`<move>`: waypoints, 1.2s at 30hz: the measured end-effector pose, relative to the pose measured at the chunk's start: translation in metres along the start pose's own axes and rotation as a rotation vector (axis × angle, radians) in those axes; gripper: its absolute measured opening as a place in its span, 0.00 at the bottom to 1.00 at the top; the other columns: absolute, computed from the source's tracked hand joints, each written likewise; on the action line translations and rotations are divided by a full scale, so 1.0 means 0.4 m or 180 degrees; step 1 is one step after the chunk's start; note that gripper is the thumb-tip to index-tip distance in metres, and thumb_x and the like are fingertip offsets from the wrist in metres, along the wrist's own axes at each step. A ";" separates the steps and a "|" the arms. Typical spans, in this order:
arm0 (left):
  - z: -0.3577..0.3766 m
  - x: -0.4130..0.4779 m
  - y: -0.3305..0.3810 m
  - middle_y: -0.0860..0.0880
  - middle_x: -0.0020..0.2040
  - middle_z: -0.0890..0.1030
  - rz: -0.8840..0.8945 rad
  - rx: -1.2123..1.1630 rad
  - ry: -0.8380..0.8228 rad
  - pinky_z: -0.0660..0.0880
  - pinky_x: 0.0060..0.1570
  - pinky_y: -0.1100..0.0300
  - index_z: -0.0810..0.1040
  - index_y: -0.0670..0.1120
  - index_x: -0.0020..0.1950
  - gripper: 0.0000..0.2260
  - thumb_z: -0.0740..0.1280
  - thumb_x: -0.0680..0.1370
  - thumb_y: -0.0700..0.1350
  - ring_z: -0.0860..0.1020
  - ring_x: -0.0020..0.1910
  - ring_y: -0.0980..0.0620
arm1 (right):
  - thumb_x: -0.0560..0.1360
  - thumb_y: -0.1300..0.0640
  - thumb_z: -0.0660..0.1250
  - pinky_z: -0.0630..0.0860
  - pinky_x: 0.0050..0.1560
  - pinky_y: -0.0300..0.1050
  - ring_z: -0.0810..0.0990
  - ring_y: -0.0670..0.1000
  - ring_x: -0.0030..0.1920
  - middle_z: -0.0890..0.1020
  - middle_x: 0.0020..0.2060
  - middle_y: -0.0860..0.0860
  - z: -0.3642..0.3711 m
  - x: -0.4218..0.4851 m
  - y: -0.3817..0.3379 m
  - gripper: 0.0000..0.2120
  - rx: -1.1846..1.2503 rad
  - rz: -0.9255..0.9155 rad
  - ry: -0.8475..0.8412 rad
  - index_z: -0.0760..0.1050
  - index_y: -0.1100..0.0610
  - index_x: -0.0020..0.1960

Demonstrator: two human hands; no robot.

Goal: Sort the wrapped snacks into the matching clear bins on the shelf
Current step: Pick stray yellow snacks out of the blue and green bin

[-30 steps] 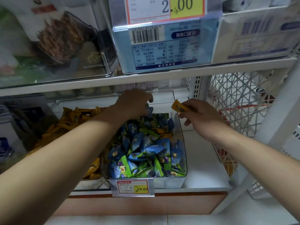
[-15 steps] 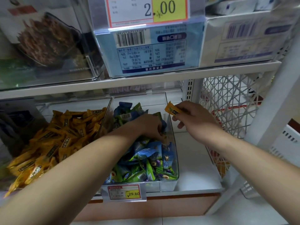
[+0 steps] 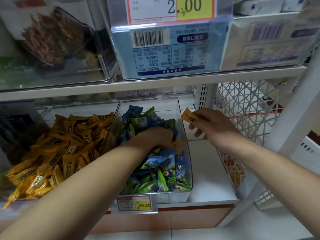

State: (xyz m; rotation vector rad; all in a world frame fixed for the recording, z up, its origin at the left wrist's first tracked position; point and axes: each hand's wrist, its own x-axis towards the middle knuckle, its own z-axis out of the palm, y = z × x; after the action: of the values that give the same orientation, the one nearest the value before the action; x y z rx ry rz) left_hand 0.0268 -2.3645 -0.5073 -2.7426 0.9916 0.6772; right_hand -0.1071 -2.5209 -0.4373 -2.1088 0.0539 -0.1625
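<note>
A white lower shelf (image 3: 207, 170) runs across in front of me, with an upper shelf board (image 3: 155, 84) above it and pale floor tiles (image 3: 190, 234) below. On the upper board, from the left, stand a clear bin holding a bag of brown snacks (image 3: 52, 40), then a blue box (image 3: 169, 49) printed with a barcode, with a 2.00 price label (image 3: 171, 9) in front of it.

Below, the left clear bin (image 3: 113, 125) is heaped with orange wrapped snacks (image 3: 69, 149). Just beside it, touching wall to wall, the middle clear bin (image 3: 184, 135) holds blue and green wrapped snacks (image 3: 161, 170) and carries a 29.80 price tag (image 3: 134, 204) on its front. To the right of the shelf upright hangs a white lattice basket (image 3: 245, 104).

The left hand (image 3: 155, 137) reaches down into the middle bin, knuckles up, fingertips sunk among the wrappers; whether its grip has hold of anything I cannot tell. The right hand (image 3: 213, 129) is raised just beside that bin's right rim, its grip narrow, pinching one orange snack (image 3: 188, 116) between thumb and forefinger, the other fingers loosely bent beneath.
</note>
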 end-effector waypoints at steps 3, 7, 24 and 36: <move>0.000 0.000 0.006 0.48 0.36 0.73 0.0122 0.0037 -0.0115 0.69 0.35 0.56 0.73 0.43 0.41 0.16 0.67 0.79 0.54 0.70 0.32 0.51 | 0.80 0.56 0.61 0.72 0.39 0.40 0.82 0.43 0.36 0.84 0.41 0.43 -0.006 0.002 0.006 0.08 0.0022 0.0002 0.0026 0.78 0.46 0.51; -0.021 -0.033 0.002 0.49 0.31 0.69 0.0319 -0.0359 0.0231 0.66 0.32 0.58 0.69 0.46 0.34 0.18 0.70 0.77 0.54 0.67 0.28 0.52 | 0.80 0.56 0.61 0.72 0.38 0.41 0.83 0.43 0.36 0.84 0.40 0.42 -0.005 0.002 0.007 0.08 0.0047 -0.0028 0.0010 0.78 0.46 0.50; -0.081 -0.239 -0.021 0.50 0.29 0.76 -0.0051 -0.3545 0.2788 0.67 0.30 0.69 0.72 0.43 0.35 0.16 0.69 0.79 0.48 0.74 0.28 0.59 | 0.80 0.50 0.62 0.76 0.44 0.50 0.82 0.51 0.43 0.83 0.43 0.49 0.073 0.007 -0.089 0.07 0.0169 -0.0203 0.0287 0.77 0.51 0.50; 0.002 -0.320 -0.070 0.54 0.38 0.82 -0.0422 -0.3305 0.2412 0.71 0.38 0.60 0.78 0.53 0.46 0.07 0.64 0.81 0.53 0.81 0.41 0.55 | 0.82 0.44 0.57 0.68 0.45 0.47 0.78 0.52 0.45 0.79 0.41 0.47 0.180 0.006 -0.122 0.11 -0.1084 -0.0692 -0.0594 0.68 0.49 0.60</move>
State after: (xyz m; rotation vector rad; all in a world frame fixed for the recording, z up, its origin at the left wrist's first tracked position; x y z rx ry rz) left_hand -0.0429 -2.2697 -0.4495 -4.1135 0.5902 0.0606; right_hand -0.0961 -2.4349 -0.4319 -2.4586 -0.2780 -0.0892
